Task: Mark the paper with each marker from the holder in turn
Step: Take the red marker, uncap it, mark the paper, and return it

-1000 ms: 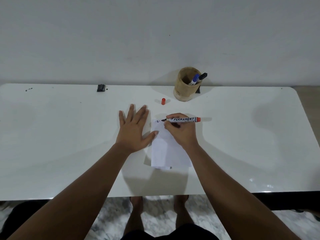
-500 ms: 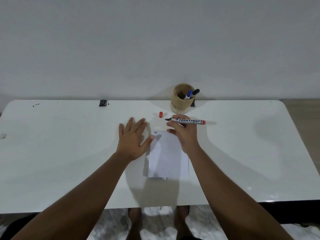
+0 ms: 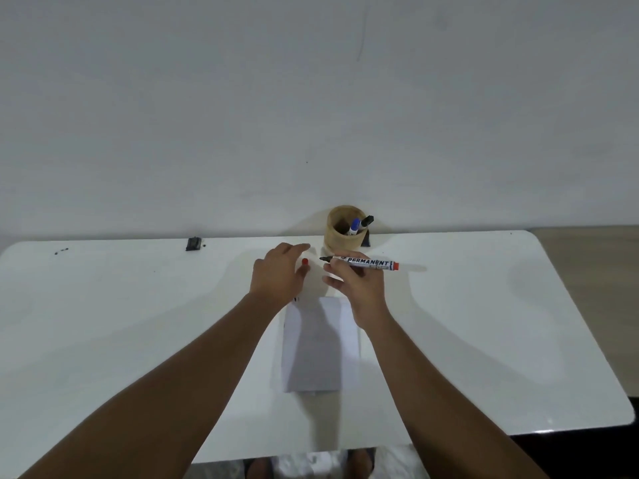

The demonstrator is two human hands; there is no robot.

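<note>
Pressure on the paper [image 3: 318, 344] has been given up as the open left hand [image 3: 278, 271] reaches the red cap [image 3: 305, 261], so recapping is judged next for the marker [image 3: 361, 263] gripped by the right hand [image 3: 359, 285].

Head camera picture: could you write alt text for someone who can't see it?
Over a white table, a person's right hand holds an uncapped permanent marker level, while the left hand reaches for its small red cap. A sheet of paper lies between the forearms, and a wooden holder with two more markers stands by the wall.
</note>
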